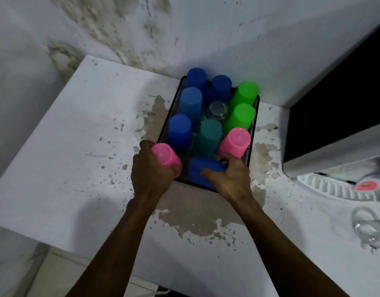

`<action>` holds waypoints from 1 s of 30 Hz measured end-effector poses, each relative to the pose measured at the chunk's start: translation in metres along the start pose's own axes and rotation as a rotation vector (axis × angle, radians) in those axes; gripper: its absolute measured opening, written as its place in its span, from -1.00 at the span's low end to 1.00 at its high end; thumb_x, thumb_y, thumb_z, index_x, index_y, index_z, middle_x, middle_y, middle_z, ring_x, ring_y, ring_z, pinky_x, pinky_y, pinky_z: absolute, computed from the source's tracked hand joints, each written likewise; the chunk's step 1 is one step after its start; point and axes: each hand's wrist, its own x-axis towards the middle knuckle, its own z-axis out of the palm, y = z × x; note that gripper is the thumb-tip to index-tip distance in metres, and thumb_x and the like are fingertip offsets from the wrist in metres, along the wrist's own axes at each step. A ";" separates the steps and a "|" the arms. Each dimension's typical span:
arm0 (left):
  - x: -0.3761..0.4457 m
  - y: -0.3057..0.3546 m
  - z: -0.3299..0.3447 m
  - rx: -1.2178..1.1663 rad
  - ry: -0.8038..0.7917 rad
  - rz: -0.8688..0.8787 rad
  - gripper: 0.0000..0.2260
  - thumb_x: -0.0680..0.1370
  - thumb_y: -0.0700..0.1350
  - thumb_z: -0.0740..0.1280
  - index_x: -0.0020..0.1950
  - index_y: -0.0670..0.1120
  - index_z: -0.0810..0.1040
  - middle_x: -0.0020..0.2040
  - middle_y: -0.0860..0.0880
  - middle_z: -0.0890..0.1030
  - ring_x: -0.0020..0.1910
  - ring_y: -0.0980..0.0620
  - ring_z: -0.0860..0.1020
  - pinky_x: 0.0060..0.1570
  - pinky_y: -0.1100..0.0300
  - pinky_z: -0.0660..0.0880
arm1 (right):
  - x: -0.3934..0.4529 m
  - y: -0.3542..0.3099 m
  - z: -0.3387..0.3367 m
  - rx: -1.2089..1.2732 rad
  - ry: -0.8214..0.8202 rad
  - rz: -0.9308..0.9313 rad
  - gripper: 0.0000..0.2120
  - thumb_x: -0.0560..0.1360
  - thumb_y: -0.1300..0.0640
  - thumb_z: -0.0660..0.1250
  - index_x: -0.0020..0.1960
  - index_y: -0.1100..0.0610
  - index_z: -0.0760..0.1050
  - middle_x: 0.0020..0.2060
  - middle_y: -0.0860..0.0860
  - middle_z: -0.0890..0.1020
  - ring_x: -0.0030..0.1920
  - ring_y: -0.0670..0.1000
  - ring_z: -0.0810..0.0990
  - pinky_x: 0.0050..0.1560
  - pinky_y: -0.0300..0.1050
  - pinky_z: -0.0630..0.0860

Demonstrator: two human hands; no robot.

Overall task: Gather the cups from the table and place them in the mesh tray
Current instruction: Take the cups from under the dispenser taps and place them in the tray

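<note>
The pink cup (166, 156) sits inverted in my left hand (151, 170), base tilted up and away from the palm, its long axis leaning toward the near-left corner of the mesh tray (252, 133). That corner slot lies directly beyond the fingers, so I judge the left hand is the one to seat it. My right hand (230, 174) is curled over the dark blue cup (204, 170), which lies under the palm at the tray's near edge. Beyond both hands, inverted blue, green, teal and pink cups fill the tray. A clear glass (365, 227) rests on the worktop (77, 146), well right of my right hand.
</note>
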 end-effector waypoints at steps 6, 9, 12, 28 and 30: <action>0.009 -0.007 0.009 -0.026 -0.004 0.115 -0.20 0.19 -0.03 0.62 0.32 -0.04 0.29 0.25 -0.11 0.47 0.20 -0.12 0.48 0.00 0.04 0.53 | -0.001 -0.009 0.018 -0.156 0.122 -0.126 -0.33 0.13 -0.03 0.56 0.16 0.07 0.39 0.09 0.08 0.57 0.06 0.16 0.55 0.00 0.12 0.58; 0.015 -0.009 0.013 -0.018 -0.035 0.142 -0.19 0.20 -0.04 0.62 0.33 -0.03 0.27 0.27 -0.10 0.45 0.22 -0.10 0.47 0.03 0.06 0.51 | 0.000 -0.011 0.026 -0.170 0.155 -0.149 -0.35 0.15 0.04 0.58 0.15 0.10 0.39 0.11 0.08 0.54 0.11 0.14 0.50 0.04 0.12 0.56; 0.017 -0.011 0.017 -0.016 -0.062 0.165 -0.20 0.21 -0.07 0.62 0.34 -0.04 0.28 0.28 -0.11 0.44 0.23 -0.08 0.44 0.03 0.12 0.44 | 0.000 -0.013 0.034 -0.183 0.157 -0.137 -0.38 0.21 0.12 0.57 0.19 0.13 0.39 0.14 0.08 0.52 0.18 0.12 0.44 0.12 0.06 0.52; 0.025 -0.026 0.024 -0.058 -0.041 0.291 -0.18 0.23 -0.11 0.59 0.41 -0.09 0.29 0.30 -0.10 0.47 0.30 -0.10 0.43 0.25 -0.10 0.46 | -0.001 -0.001 0.060 0.091 0.265 -0.131 -0.30 0.22 0.14 0.61 0.27 0.10 0.36 0.19 0.05 0.59 0.17 0.06 0.59 0.13 0.05 0.60; 0.024 -0.026 0.024 -0.057 -0.043 0.298 -0.15 0.22 -0.10 0.59 0.42 -0.09 0.27 0.32 -0.11 0.46 0.31 -0.10 0.42 0.24 -0.12 0.47 | -0.001 0.001 0.060 0.091 0.259 -0.133 -0.26 0.20 0.13 0.62 0.28 0.08 0.35 0.20 0.03 0.58 0.18 0.05 0.58 0.13 0.07 0.59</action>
